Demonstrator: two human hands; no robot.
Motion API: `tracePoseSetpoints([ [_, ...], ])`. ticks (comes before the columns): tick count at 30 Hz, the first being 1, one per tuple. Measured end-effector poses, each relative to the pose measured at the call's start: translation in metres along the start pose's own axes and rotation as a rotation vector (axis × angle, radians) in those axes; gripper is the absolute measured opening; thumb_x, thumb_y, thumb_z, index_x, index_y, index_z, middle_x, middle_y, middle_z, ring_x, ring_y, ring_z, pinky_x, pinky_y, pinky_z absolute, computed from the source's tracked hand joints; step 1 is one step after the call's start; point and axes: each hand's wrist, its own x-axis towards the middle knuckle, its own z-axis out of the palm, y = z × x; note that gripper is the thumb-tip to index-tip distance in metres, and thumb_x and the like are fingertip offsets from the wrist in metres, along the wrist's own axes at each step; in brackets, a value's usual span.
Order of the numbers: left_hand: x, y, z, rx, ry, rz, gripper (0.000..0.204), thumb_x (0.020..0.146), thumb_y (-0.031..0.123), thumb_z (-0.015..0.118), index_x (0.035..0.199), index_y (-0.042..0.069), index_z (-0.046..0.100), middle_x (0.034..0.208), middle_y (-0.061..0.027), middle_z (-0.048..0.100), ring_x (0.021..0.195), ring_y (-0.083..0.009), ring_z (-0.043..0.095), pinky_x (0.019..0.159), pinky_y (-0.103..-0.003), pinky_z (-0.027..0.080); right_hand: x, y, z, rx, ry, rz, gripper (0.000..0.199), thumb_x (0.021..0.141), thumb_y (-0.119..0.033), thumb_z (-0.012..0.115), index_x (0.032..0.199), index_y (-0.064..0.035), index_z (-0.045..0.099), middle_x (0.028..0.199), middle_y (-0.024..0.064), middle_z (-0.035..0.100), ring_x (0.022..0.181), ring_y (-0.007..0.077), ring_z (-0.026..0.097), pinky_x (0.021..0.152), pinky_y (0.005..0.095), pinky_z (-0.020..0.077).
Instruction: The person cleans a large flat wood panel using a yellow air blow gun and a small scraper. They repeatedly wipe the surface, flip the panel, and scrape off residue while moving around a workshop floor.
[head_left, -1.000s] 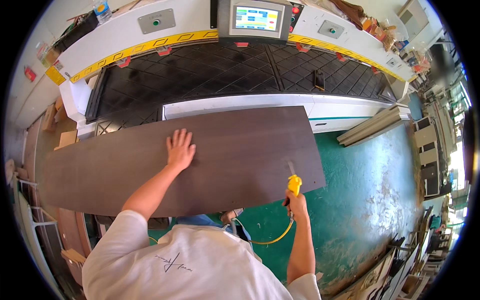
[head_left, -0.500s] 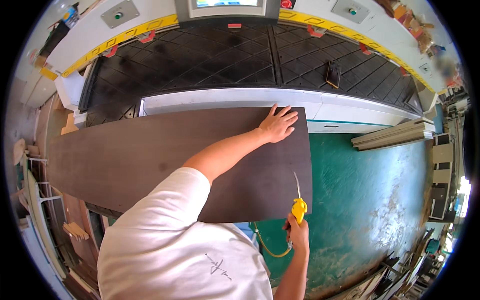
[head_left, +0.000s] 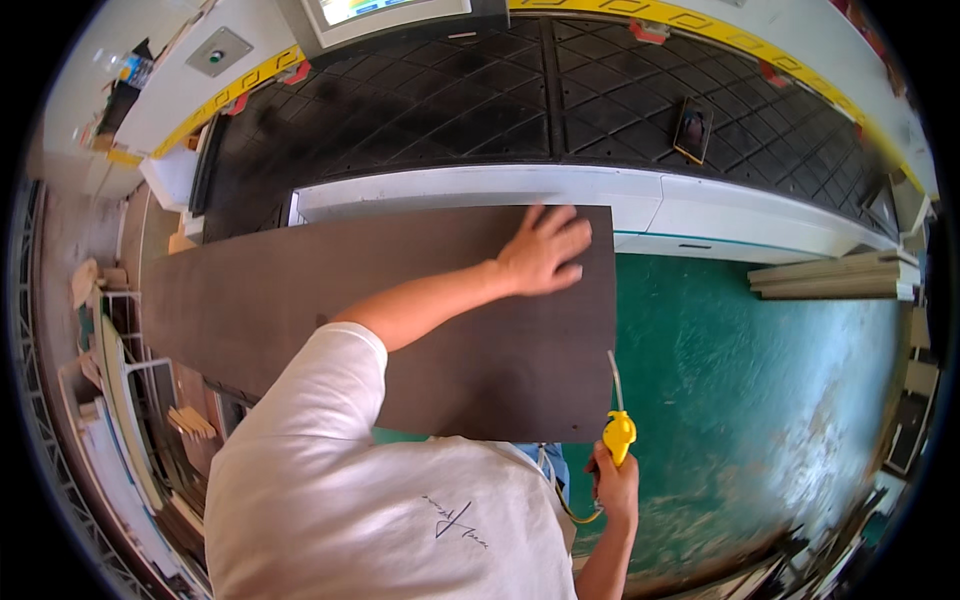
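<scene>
A long dark brown board [head_left: 470, 340] lies flat in front of me, running off to the left. My left hand [head_left: 543, 252] is over its far right part, fingers spread and slightly blurred; whether the palm touches the surface I cannot tell. In my right hand [head_left: 617, 483] is a yellow air blow gun [head_left: 619, 436], gripped by its handle, just off the board's near right corner. Its thin metal nozzle points away from me, the tip beside the board's right edge. From the handle a yellowish hose [head_left: 575, 514] curves down toward my body.
Beyond the board stands a machine with a black grooved bed [head_left: 430, 120], a white front [head_left: 740, 205] and a screen [head_left: 385, 8]. A phone-like dark object [head_left: 693, 131] lies on the bed. Stacked strips [head_left: 835, 277] sit right, on the green floor [head_left: 720, 370]. Boards lean at left.
The blow gun has moved right and toward me, from over the board to past its right edge. My left hand has shifted slightly toward me. The whole view has turned a little.
</scene>
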Motion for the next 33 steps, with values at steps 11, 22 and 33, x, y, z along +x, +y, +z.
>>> tracePoseSetpoints([
  [11,-0.005,0.029,0.038,0.018,-0.085,0.402,0.066,0.106,0.048,0.049,0.156,0.006,0.043,0.168,-0.0125,0.032,0.158,-0.0306,0.024,0.126,-0.057,0.019,-0.002,0.024,-0.048,-0.041,-0.035,-0.063,0.039,0.103,-0.036,0.065,0.081,-0.0035,0.066,0.062,0.0021,0.061,0.044,0.0091,0.049,0.042,0.0280,0.0367],
  [22,0.208,-0.009,0.048,-0.053,0.734,-0.229,0.036,0.092,0.026,0.069,0.122,0.008,0.067,0.110,-0.0078,0.066,0.110,-0.0297,0.059,0.094,-0.046,0.046,-0.036,0.065,-0.074,0.225,-0.201,0.104,0.032,0.103,-0.032,0.066,0.089,-0.0031,0.070,0.062,0.0005,0.059,0.047,0.0093,0.050,0.044,0.0279,0.0375],
  [33,0.380,0.030,0.063,-0.131,0.492,-0.725,0.105,0.076,0.042,0.088,0.155,0.003,0.032,0.144,-0.0138,0.049,0.135,-0.0340,0.044,0.102,-0.053,0.042,-0.109,0.108,-0.010,0.646,0.338,0.461,0.022,0.093,-0.032,0.080,0.097,-0.0177,0.064,0.061,-0.0050,0.047,0.046,0.0104,0.041,0.039,0.0295,0.0312],
])
